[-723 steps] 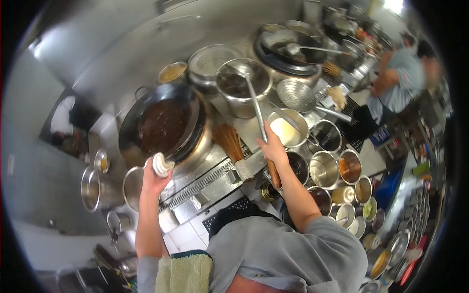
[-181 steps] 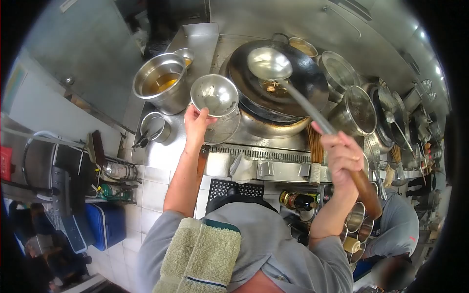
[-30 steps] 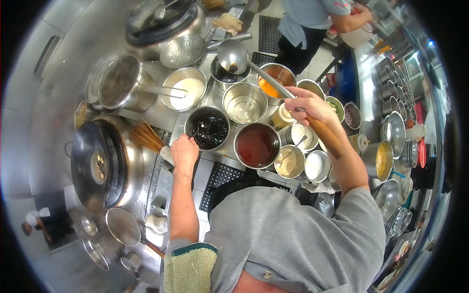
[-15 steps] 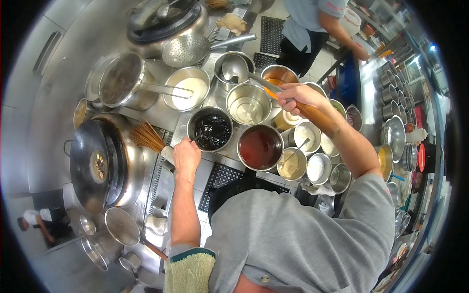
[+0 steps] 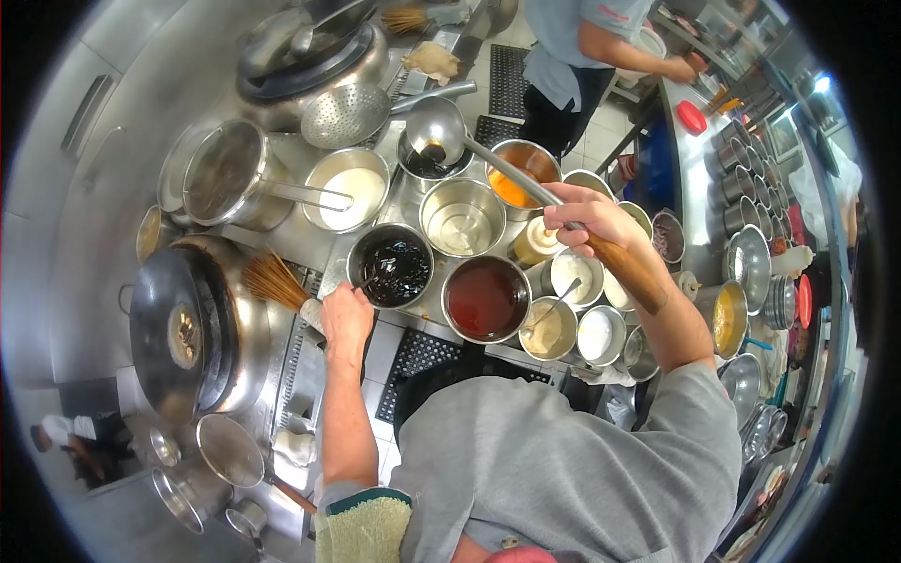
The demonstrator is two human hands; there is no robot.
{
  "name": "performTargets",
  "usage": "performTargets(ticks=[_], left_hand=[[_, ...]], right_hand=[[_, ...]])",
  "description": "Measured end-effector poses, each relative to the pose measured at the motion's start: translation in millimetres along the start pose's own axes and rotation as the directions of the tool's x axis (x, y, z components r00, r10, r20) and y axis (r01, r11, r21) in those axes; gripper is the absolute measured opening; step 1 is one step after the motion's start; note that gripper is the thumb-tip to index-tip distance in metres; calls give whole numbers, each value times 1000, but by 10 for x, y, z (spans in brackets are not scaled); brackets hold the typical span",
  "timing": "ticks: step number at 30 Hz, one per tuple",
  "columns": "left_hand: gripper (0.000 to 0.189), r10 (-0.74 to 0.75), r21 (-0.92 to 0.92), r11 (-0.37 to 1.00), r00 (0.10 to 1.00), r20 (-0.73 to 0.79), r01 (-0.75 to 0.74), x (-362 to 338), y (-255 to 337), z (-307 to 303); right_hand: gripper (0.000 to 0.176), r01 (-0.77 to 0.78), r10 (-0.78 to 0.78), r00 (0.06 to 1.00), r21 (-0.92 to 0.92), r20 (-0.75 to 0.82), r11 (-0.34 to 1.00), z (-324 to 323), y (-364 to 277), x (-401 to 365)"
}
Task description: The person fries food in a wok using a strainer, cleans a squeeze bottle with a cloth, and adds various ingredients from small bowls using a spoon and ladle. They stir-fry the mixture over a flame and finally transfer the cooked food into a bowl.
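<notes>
My right hand point(image 5: 601, 220) is wrapped round the wooden handle of a long ladle point(image 5: 436, 129). A little dark liquid lies in the ladle's bowl, held above a steel pot of dark sauce point(image 5: 434, 167). My left hand point(image 5: 345, 314) is closed at the near-left rim of another pot of black sauce point(image 5: 398, 266), on what looks like a thin spoon handle standing in the sauce. Between and beside these are a pot of clear liquid point(image 5: 463, 225), a pot of red-brown sauce point(image 5: 486, 298) and a pot of orange liquid point(image 5: 522, 178).
At left, a wok point(image 5: 178, 333) holds small pieces, with a bamboo brush point(image 5: 272, 281) beside it. A perforated skimmer point(image 5: 345, 116) and a pot of white liquid point(image 5: 361, 192) lie ahead. A co-worker point(image 5: 587, 56) stands at the far counter; another person is at lower left.
The ladle has risen out of the far pot, with dark liquid in it. My left hand stays at the black sauce pot. The co-worker's arm has moved, and a red lid now shows on the counter.
</notes>
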State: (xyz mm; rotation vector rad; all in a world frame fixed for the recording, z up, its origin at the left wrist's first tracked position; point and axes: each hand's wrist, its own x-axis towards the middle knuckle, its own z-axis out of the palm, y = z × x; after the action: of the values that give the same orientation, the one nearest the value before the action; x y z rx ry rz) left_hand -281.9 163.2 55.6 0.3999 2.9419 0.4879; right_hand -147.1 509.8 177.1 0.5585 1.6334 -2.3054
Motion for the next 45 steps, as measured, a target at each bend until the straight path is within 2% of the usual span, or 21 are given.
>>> performTargets(ticks=[1,9,13,16,17,20,21,24,28,31,37,40,43,45], left_hand=[[21,4,5,1000,1000,-1,-4,3,0,2],[21,38,19,999,999,1,-38,-51,-25,24],[24,59,30,998,998,1,-59,-55,-70,53],[30,25,5,1000,998,66,-26,-2,-133,79],[32,52,-45,998,998,44,-50,25,-204,150],[34,115,-175,979,992,48,-105,82,-300,283],[34,116,-189,977,991,69,-101,83,-293,292],[34,142,-193,974,983,116,-118,117,-266,311],[32,168,-207,969,976,138,-137,120,-197,289],[31,221,-186,963,966,138,-194,137,-235,276],[31,233,-230,954,957,173,-191,244,-306,240],[32,226,-225,958,952,205,-179,299,-328,242],[32,211,-228,960,953,219,-160,342,-371,289],[32,204,-246,958,952,227,-146,364,-393,320]], right_hand=[[49,10,-10,1000,1,9,1000,-9,3,-28],[40,49,-47,999,109,-20,993,-36,-3,-189],[28,35,-35,999,251,-5,967,-77,46,-225],[28,50,-42,999,415,-29,908,-89,194,-244],[28,42,-88,994,505,67,862,-125,275,-212],[22,63,-151,985,640,84,766,-26,471,-257],[25,90,-178,981,650,71,755,61,527,-285],[31,223,-224,973,478,-57,849,256,693,-264],[37,263,-222,961,293,-166,919,475,758,-153],[33,302,-254,941,214,-224,929,600,821,-79],[28,321,-253,928,245,-273,915,824,869,-38],[31,316,-263,945,324,-197,892,800,890,-45],[17,320,-309,945,470,-103,823,757,959,-53],[10,263,-320,947,660,-36,703,747,993,-88]])
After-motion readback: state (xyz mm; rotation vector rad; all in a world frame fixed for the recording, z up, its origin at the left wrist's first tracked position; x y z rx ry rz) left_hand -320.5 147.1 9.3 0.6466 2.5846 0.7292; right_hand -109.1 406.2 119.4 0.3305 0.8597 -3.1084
